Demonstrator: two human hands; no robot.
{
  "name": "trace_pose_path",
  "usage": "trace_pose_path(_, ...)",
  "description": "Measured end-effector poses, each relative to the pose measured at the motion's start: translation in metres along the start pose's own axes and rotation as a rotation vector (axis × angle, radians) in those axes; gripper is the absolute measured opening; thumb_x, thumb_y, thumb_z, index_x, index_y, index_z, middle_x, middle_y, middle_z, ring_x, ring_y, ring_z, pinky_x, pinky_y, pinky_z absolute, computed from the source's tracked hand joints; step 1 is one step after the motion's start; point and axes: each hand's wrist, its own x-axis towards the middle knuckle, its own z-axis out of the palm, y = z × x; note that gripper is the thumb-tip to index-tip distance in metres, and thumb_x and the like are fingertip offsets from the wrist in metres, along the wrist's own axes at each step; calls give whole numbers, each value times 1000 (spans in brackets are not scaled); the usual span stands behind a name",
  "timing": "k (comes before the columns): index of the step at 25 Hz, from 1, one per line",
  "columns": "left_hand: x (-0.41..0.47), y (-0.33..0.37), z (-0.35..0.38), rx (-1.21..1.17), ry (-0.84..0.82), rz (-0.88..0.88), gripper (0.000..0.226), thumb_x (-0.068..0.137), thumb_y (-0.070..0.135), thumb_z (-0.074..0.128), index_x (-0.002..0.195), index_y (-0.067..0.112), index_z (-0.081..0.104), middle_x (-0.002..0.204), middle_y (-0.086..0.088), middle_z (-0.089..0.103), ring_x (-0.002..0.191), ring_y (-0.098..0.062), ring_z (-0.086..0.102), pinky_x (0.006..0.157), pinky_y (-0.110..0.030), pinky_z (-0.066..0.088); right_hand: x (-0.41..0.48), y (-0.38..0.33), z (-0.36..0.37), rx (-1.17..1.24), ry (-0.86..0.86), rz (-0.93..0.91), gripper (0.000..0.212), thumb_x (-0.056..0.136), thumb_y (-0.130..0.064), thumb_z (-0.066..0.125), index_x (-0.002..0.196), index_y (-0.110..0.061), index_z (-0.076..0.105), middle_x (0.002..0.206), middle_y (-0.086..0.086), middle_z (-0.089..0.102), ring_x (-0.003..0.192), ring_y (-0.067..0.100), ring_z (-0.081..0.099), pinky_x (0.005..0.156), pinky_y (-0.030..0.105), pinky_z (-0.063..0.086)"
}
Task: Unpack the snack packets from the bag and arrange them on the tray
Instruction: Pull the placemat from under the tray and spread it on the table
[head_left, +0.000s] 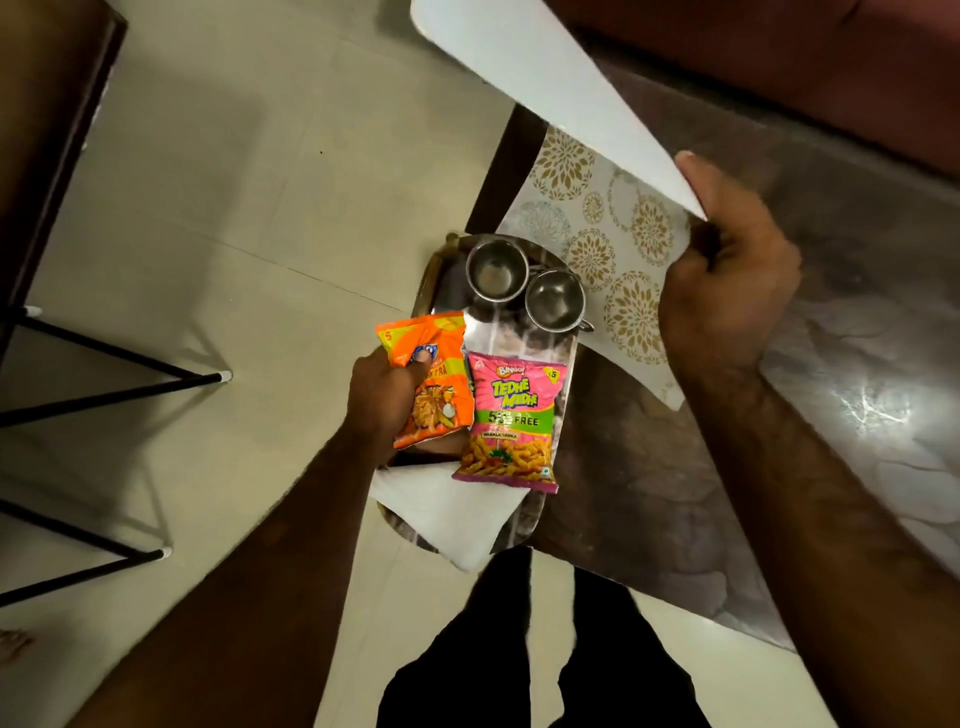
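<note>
While my dark trousers (519, 660) fill the bottom of the view above the pale floor tiles (234, 218), both my forearms reach forward over the corner of the bench (841, 395). Nearest me on the tray (423, 291), a white napkin (447, 512) lies across its near end and hangs over the edge. On top of the napkin's far edge rests the pink snack packet (511, 423), flat and face up, its top pointing away from me. Just beside it to the left, my left hand (387, 397) has its grip clamped on the orange snack packet (431, 379), thumb pressed on the front near the top, the packet tilted over the tray's left rim and touching the pink one along its side. Farther along the tray stand two steel cups (496, 270), upright, side by side and touching. Beyond them, to the right, my right hand (727, 275) is closed around the edge of the white bag (545, 78), which is lifted off the bench and slants away up-left. Below it lies a patterned mat (608, 244) with gold medallions, one corner tucked under the tray's far end.
</note>
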Motion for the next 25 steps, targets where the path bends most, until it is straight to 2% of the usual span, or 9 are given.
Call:
trace_pose_path(2, -1, 8, 2, 155, 18, -39, 38, 94, 46, 62, 117, 17, 69, 115, -8, 74, 102, -30, 70, 89, -36, 52, -2, -6, -7, -15, -12, 3, 44, 96, -11, 64, 138, -19, 73, 139, -4, 73, 128, 11, 70, 102, 38, 62)
trace_pose_path(7, -12, 37, -6, 137, -57, -233, 61, 82, 41, 74, 131, 9, 58, 128, -15, 66, 110, -38, 66, 101, -51, 52, -1, -27, -25, -23, -26, -16, 49, 93, -9, 61, 138, -24, 73, 138, -8, 74, 128, 8, 70, 103, 37, 61)
trace_pose_path(10, -29, 61, -12, 347, 86, -138, 73, 84, 37, 72, 143, 4, 43, 142, -21, 52, 127, -41, 54, 106, -47, 46, 3, -47, -39, -18, -31, -11, 52, 91, -7, 63, 137, -28, 74, 138, -12, 74, 128, 5, 69, 105, 36, 60)
trace_pose_path(12, -48, 86, -12, 326, 114, 4, 65, 85, 31, 70, 140, 3, 49, 140, -21, 54, 126, -38, 54, 105, -44, 46, 5, -63, -51, 11, -32, -30, 50, 91, -7, 65, 136, -27, 75, 136, -12, 74, 128, 5, 69, 105, 36, 59)
trace_pose_path(16, -91, 145, 7, -23, -87, 104, 4, 90, 10, 63, 92, 11, 67, 92, -14, 69, 78, -27, 66, 64, -24, 52, 16, -95, -82, 75, 7, -22, 49, 93, -4, 68, 136, -25, 74, 135, -10, 75, 123, 8, 72, 100, 37, 62)
trace_pose_path(18, -115, 166, 26, -122, -309, 11, 12, 95, 10, 57, 85, 17, 62, 76, -7, 61, 53, -14, 61, 46, -17, 45, 22, -106, -100, 142, 55, 15, 50, 93, 1, 62, 136, -22, 75, 132, -7, 76, 117, 7, 74, 99, 36, 63)
trace_pose_path(19, -124, 172, 36, -86, -383, -49, 9, 98, 20, 56, 91, 18, 61, 77, -5, 57, 51, -11, 58, 47, -18, 44, 24, -110, -109, 187, 87, 35, 51, 92, 5, 58, 133, -19, 76, 129, -5, 78, 115, 7, 74, 100, 36, 62)
trace_pose_path(22, -143, 166, 59, 19, -483, -209, 48, 97, 56, 47, 120, 16, 59, 99, -8, 58, 79, -20, 59, 72, -30, 48, 28, -113, -134, 375, 160, 125, 49, 93, 13, 52, 127, -12, 77, 119, 0, 80, 114, 14, 76, 101, 40, 62)
trace_pose_path(25, -155, 155, 71, -207, -566, -275, 57, 96, 55, 51, 136, 14, 54, 126, -11, 63, 114, -32, 62, 93, -43, 50, 27, -102, -158, 523, 257, 356, 30, 100, 3, 64, 126, -7, 75, 108, -5, 78, 94, 2, 76, 90, 28, 66)
